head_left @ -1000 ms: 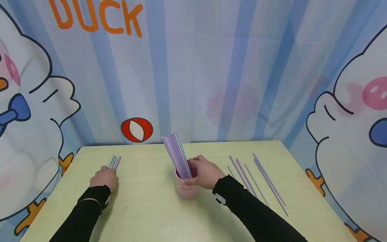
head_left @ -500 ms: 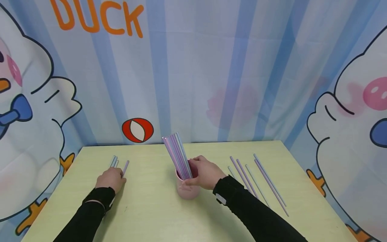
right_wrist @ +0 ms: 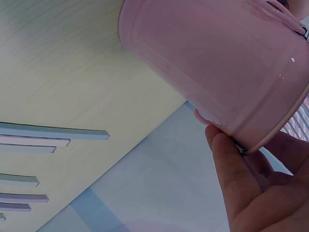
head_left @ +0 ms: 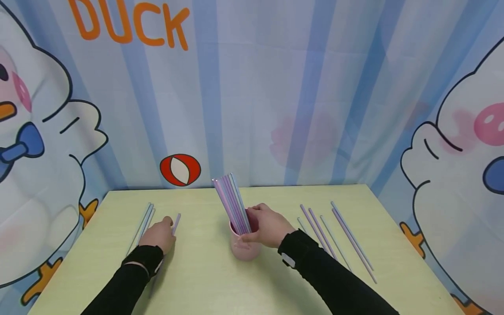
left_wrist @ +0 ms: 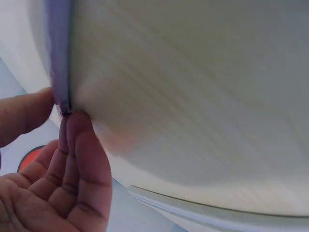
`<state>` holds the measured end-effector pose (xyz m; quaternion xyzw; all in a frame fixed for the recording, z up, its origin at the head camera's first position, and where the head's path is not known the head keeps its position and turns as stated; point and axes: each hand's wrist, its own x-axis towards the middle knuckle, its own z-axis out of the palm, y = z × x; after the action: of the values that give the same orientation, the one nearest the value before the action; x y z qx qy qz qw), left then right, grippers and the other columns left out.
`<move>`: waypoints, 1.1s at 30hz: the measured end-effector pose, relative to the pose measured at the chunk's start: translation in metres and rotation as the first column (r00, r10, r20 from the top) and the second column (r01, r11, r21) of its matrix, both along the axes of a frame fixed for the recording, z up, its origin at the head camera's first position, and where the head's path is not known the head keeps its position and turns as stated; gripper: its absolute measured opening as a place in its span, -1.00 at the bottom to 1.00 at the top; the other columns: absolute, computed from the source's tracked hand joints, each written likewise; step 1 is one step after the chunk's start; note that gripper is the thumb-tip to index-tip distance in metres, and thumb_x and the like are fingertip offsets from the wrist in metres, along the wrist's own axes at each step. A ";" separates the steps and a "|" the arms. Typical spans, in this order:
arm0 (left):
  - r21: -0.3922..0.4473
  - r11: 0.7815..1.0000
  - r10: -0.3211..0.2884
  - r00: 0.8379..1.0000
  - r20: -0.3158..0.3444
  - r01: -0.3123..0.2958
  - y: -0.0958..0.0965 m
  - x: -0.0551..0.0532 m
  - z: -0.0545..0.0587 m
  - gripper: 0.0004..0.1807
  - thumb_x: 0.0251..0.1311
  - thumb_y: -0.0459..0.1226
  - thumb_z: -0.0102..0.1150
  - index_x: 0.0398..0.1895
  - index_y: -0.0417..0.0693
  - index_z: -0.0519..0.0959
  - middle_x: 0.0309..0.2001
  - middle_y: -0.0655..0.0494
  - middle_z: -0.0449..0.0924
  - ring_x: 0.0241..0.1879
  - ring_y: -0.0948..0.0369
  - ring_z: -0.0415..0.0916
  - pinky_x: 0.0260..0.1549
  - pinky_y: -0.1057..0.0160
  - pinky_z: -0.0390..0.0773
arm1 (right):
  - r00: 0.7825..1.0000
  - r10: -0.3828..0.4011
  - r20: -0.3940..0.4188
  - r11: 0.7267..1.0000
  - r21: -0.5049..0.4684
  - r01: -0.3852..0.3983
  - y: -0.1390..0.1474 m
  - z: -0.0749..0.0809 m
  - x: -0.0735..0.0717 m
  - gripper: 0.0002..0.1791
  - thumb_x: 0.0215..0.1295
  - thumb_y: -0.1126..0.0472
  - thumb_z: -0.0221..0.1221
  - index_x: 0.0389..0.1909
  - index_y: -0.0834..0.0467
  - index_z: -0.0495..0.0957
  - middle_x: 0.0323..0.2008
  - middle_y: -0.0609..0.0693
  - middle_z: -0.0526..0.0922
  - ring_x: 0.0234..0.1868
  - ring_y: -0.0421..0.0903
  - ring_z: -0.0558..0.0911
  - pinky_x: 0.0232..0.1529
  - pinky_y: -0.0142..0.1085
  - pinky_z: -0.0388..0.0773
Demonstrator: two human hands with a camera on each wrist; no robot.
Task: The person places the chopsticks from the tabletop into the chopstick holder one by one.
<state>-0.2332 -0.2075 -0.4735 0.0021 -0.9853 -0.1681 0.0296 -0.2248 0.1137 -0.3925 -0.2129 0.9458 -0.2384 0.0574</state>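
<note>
In the head view, my left hand (head_left: 159, 236) pinches a thin purple drinking straw (head_left: 177, 222) between thumb and fingertips. The left wrist view shows that purple straw (left_wrist: 59, 53) rising from the thumb and fingertips. My right hand (head_left: 271, 225) holds the rim of a pink cup (head_left: 242, 249) that stands mid-table. A bundle of purple and bluish straws (head_left: 231, 203) leans to the left inside the cup. From the right wrist, the cup (right_wrist: 217, 63) fills the upper right, with the thumb and fingers (right_wrist: 231, 169) at its rim.
A few pale blue straws (head_left: 145, 221) lie left of my left hand. Several purple, blue and greenish straws (head_left: 350, 236) lie at the right, partly behind my right forearm. The pale yellow table (head_left: 220, 288) meets a duck-printed curtain (head_left: 252, 109) at its back edge.
The left hand has moved right, drawing the purple straw away from the bluish straws, which now lie apart on the table. The right hand and cup have stayed put.
</note>
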 end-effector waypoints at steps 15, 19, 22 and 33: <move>0.100 0.995 0.010 0.997 0.074 -0.017 0.016 -0.003 0.007 -0.44 0.14 -0.38 0.20 0.19 -0.45 0.32 -0.38 -0.17 0.61 -0.49 0.04 0.51 -0.46 0.04 0.56 | 1.000 0.021 -0.018 1.000 0.004 -0.021 0.000 0.001 0.002 -0.08 -0.06 -0.22 0.42 0.33 0.11 0.44 0.19 0.11 0.46 0.09 0.01 0.52 0.16 -0.07 0.49; 0.148 0.989 -0.020 0.999 0.034 0.015 0.017 -0.004 0.019 -0.44 0.17 -0.37 0.14 0.23 -0.47 0.34 -0.40 -0.08 0.58 -0.51 0.10 0.47 -0.50 0.11 0.53 | 1.000 0.019 -0.019 1.000 0.005 -0.019 0.000 0.001 0.001 -0.07 -0.06 -0.23 0.42 0.34 0.11 0.43 0.20 0.11 0.46 0.10 0.01 0.52 0.16 -0.06 0.49; 0.186 0.982 -0.026 1.000 0.002 0.025 0.018 -0.004 0.031 -0.51 0.20 -0.36 0.13 0.18 -0.45 0.39 -0.45 -0.02 0.51 -0.54 0.13 0.42 -0.54 0.17 0.49 | 1.000 0.017 -0.020 1.000 0.004 -0.017 0.001 0.000 0.000 -0.07 -0.07 -0.23 0.42 0.34 0.11 0.43 0.19 0.11 0.46 0.10 0.01 0.52 0.17 -0.06 0.49; 0.389 0.921 0.027 0.995 -0.099 0.014 0.022 -0.003 0.078 -0.57 0.30 -0.31 0.02 0.16 -0.33 0.25 -0.25 -0.14 0.50 -0.48 0.12 0.62 -0.36 0.07 0.64 | 1.000 0.014 -0.012 1.000 0.000 -0.014 0.000 -0.001 -0.001 -0.08 -0.07 -0.23 0.42 0.33 0.10 0.44 0.17 0.09 0.47 0.07 -0.01 0.53 0.14 -0.08 0.50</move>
<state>-0.2364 -0.1852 -0.3959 0.0026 -0.9295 -0.3601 0.0795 -0.2254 0.1140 -0.3931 -0.2210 0.9446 -0.2366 0.0537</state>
